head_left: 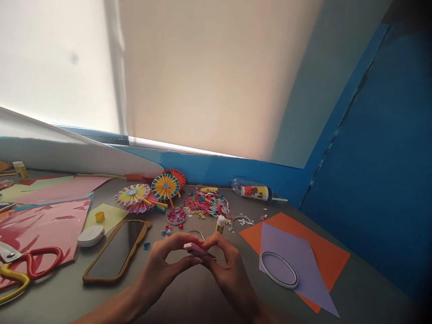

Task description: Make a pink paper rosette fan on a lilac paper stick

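Observation:
My left hand [168, 261] and my right hand [229, 270] meet above the grey table, pinching a small folded stack of pink paper [195, 249] between their fingertips. Just beyond the fingers stands a white glue stick [220, 223] with a yellow label. A heap of colourful paper scraps [205, 202] lies farther back. To the left of my left hand rests a smartphone in a tan case [114, 252], screen up.
Paper rosette fans [138, 198] stand at the back. Red-handled scissors [30, 265] lie on pink sheets at the left. At the right, a lilac sheet [290, 265] with a white ring [279, 270] overlies an orange sheet [320, 252]. A blue wall bounds the table.

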The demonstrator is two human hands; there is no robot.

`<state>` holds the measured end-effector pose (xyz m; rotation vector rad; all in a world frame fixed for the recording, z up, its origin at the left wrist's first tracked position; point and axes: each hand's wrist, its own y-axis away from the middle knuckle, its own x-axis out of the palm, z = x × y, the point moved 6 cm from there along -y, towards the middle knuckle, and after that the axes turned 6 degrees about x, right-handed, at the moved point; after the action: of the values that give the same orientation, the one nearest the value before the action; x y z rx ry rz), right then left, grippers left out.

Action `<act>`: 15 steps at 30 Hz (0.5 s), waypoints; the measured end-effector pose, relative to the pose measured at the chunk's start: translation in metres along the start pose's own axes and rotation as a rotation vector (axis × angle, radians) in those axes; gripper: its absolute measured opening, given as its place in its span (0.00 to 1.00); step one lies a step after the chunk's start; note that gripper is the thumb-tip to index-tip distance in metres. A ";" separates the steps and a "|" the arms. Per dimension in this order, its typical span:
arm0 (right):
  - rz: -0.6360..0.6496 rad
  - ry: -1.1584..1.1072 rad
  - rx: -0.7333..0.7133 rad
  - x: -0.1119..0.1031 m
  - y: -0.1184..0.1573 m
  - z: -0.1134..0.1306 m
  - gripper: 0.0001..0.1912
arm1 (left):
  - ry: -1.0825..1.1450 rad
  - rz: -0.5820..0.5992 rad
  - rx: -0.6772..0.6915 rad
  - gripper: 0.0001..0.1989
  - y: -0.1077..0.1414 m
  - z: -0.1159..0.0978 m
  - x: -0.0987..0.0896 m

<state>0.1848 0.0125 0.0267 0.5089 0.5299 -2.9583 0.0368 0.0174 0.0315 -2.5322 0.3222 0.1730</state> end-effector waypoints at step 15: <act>-0.043 0.218 -0.361 -0.004 -0.001 0.016 0.02 | -0.110 -0.054 0.055 0.04 0.002 0.002 -0.005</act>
<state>0.1836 0.0078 0.0420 0.7864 1.0815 -2.7624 0.0319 0.0181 0.0301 -2.4625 0.2122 0.2778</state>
